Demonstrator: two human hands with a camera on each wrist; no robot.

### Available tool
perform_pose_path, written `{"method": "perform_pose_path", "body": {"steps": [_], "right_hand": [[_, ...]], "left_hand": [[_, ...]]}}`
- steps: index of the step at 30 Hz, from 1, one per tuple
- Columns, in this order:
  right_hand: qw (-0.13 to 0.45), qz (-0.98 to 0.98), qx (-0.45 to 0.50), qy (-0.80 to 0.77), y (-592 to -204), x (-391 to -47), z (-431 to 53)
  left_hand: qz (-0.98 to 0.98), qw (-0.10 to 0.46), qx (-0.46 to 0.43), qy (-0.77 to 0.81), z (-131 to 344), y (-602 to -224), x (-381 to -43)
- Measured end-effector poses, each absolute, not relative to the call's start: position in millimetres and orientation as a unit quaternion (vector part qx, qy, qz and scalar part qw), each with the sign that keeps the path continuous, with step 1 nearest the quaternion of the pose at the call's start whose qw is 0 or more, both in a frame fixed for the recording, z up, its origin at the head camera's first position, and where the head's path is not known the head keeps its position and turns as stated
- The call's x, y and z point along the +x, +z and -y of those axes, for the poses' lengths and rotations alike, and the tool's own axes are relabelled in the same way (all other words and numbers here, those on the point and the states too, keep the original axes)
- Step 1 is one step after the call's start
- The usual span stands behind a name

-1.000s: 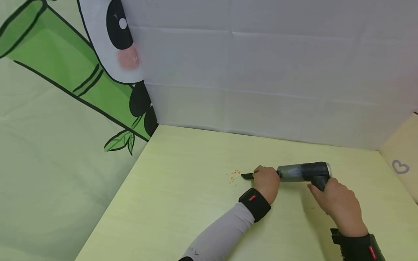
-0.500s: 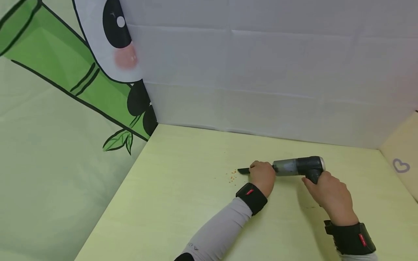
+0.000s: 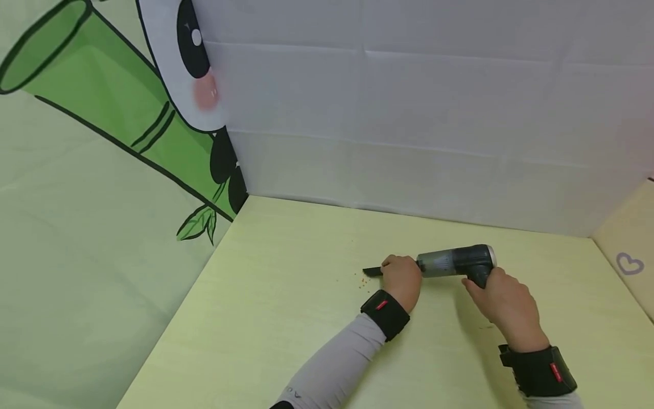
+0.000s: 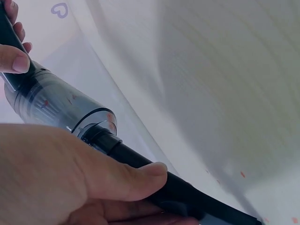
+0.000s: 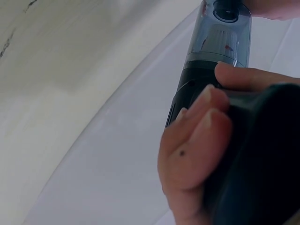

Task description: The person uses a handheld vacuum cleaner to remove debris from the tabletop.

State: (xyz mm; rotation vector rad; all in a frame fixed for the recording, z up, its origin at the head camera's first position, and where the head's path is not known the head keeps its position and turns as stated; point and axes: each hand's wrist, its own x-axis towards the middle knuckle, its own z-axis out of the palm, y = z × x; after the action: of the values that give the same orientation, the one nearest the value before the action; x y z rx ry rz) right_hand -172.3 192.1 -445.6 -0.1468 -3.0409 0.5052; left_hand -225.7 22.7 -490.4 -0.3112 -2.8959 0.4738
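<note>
A black handheld vacuum cleaner [image 3: 455,262] with a see-through dust cup [image 4: 70,103] is held level over the table. My right hand [image 3: 511,309] grips its handle, fingers wrapped round it in the right wrist view. My left hand [image 3: 402,283] holds the black crevice nozzle [image 4: 183,190], thumb along its top. The nozzle's slanted tip lies at a patch of small orange crumbs [image 3: 364,280]. A few orange bits show inside the dust cup in both wrist views.
The pale yellow table [image 3: 286,295] ends at a white cloth wall [image 3: 409,130] behind and a green cartoon-printed sheet [image 3: 102,238] on the left. A cream side panel [image 3: 631,244] with a heart stands at right. Dark marks [image 3: 486,327] show on the tabletop.
Both hands have moved the vacuum cleaner to the left, its nozzle tip advancing over the crumbs. Fewer orange crumbs show on the table than a second ago.
</note>
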Motion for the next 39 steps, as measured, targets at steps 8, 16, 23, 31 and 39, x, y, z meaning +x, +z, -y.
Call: {"method": "perform_pose_path", "body": {"steps": [8, 16, 23, 31, 39], "right_hand": [[0.032, 0.986, -0.024, 0.159, -448, -176, -197], [0.029, 0.986, 0.006, 0.166, -454, -192, -215], [0.041, 0.983, 0.038, 0.175, -462, -213, -223], [0.038, 0.983, 0.035, 0.175, -464, -228, -234], [0.037, 0.983, 0.006, 0.182, -471, -228, -240]], "left_hand": [[0.981, 0.076, -0.091, 0.156, -23, -488, -220], [0.979, 0.076, -0.080, 0.170, -37, -495, -228], [0.981, 0.074, -0.050, 0.171, -42, -496, -235], [0.982, 0.079, -0.038, 0.165, -57, -501, -253], [0.981, 0.086, -0.053, 0.167, -65, -506, -268]]}}
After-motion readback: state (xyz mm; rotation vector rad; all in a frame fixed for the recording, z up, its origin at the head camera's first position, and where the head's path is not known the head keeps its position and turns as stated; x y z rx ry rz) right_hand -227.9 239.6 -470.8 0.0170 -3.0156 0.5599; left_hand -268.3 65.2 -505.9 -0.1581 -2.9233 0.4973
